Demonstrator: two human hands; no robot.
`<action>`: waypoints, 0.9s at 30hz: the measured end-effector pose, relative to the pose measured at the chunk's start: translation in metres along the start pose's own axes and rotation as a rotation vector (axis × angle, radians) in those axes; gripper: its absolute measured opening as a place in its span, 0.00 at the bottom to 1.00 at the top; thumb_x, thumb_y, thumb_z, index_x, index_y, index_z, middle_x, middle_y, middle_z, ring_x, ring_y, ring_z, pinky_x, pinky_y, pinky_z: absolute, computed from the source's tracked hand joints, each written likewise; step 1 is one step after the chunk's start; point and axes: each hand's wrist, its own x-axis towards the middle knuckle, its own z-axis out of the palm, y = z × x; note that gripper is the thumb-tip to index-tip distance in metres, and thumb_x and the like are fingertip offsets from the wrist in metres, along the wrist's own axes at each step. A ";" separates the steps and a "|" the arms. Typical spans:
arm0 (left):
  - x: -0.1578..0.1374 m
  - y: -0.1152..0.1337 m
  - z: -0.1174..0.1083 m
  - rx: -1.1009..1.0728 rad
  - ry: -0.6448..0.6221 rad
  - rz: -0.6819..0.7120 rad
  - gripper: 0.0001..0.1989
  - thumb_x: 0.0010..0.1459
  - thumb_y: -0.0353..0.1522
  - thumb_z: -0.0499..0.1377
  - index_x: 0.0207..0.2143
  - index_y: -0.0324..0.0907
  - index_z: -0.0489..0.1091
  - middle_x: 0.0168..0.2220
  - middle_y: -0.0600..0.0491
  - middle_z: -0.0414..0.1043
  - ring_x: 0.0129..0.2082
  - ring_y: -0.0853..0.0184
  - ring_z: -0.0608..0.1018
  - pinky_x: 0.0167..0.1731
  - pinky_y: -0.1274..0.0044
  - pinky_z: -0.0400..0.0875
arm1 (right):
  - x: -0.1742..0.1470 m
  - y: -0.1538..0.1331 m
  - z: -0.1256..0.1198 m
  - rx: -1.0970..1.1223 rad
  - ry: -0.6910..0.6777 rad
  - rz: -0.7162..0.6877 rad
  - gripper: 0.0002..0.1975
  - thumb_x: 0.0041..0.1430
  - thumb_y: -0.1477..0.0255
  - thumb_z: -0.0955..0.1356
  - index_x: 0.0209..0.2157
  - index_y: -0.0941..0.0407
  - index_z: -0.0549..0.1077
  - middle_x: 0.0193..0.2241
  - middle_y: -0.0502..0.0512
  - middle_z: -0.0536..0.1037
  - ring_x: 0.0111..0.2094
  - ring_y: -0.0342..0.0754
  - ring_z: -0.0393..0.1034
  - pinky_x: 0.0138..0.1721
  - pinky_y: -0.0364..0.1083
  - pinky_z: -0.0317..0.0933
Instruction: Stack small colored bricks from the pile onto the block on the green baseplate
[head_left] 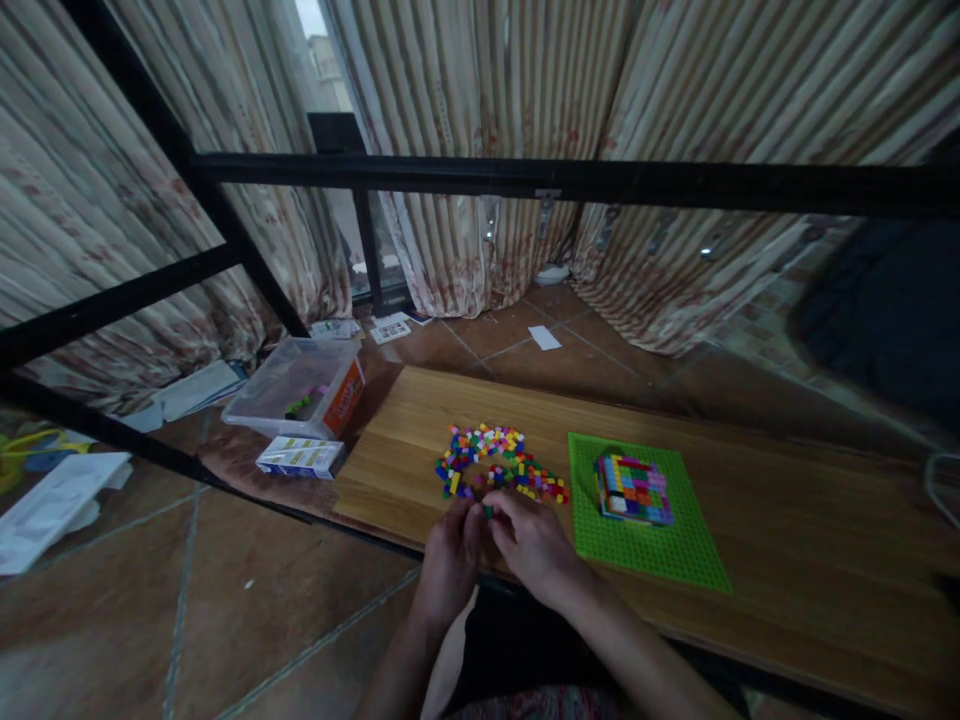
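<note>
Over the near edge of the wooden board, my left hand [453, 548] and my right hand [531, 538] meet with their fingertips close together. My right hand pinches a small green toy brick [488, 512] between thumb and forefinger. The left fingers are curled right beside it, and what they hold, if anything, is hidden. Just beyond my hands lies a loose pile of small coloured bricks [486, 440]. To the right, a green baseplate [637, 555] bears a block built of many-coloured bricks [637, 490].
The wooden board [405, 420] stretches to the right. At its left stand a clear plastic box [255, 400] with a few bricks inside and a small white-and-blue carton [300, 457]. A black metal frame [480, 180] crosses in front of striped curtains [480, 90]. Papers lie on the tiled floor.
</note>
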 end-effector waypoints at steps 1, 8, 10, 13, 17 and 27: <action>-0.004 -0.001 0.004 -0.017 -0.007 -0.020 0.15 0.63 0.41 0.49 0.35 0.40 0.69 0.31 0.52 0.73 0.32 0.68 0.75 0.34 0.79 0.68 | -0.007 0.002 0.002 0.101 0.019 0.049 0.10 0.58 0.77 0.63 0.39 0.52 0.72 0.35 0.51 0.77 0.37 0.46 0.72 0.41 0.45 0.63; -0.036 -0.003 0.025 -0.060 -0.051 -0.160 0.18 0.60 0.44 0.51 0.30 0.40 0.67 0.26 0.53 0.70 0.26 0.68 0.72 0.26 0.79 0.66 | -0.044 0.018 0.024 0.771 0.118 0.436 0.11 0.53 0.62 0.68 0.33 0.55 0.72 0.26 0.50 0.75 0.25 0.45 0.70 0.25 0.43 0.63; -0.043 -0.002 0.026 -0.061 -0.032 -0.181 0.18 0.59 0.45 0.51 0.28 0.40 0.67 0.24 0.53 0.69 0.25 0.69 0.72 0.25 0.79 0.65 | -0.049 0.018 0.027 0.837 0.129 0.472 0.12 0.51 0.61 0.68 0.30 0.56 0.72 0.21 0.47 0.72 0.20 0.42 0.65 0.21 0.42 0.60; -0.048 -0.001 0.026 -0.062 -0.033 -0.173 0.18 0.59 0.46 0.52 0.27 0.40 0.66 0.23 0.54 0.68 0.24 0.69 0.71 0.26 0.79 0.66 | -0.052 0.013 0.027 0.846 0.148 0.496 0.12 0.48 0.61 0.69 0.27 0.57 0.71 0.18 0.46 0.69 0.18 0.40 0.62 0.19 0.41 0.57; -0.048 0.001 0.024 -0.076 -0.058 -0.157 0.18 0.58 0.45 0.53 0.27 0.40 0.67 0.24 0.54 0.68 0.26 0.69 0.70 0.27 0.79 0.65 | -0.055 0.009 0.022 0.860 0.141 0.491 0.12 0.48 0.61 0.69 0.26 0.57 0.71 0.17 0.46 0.69 0.16 0.40 0.61 0.18 0.41 0.56; -0.046 0.008 0.032 -0.386 -0.106 -0.323 0.19 0.54 0.46 0.57 0.22 0.40 0.59 0.18 0.62 0.52 0.17 0.77 0.53 0.19 0.83 0.51 | -0.064 0.007 0.012 1.129 0.164 0.535 0.17 0.40 0.58 0.75 0.26 0.57 0.74 0.17 0.45 0.69 0.19 0.40 0.62 0.23 0.42 0.61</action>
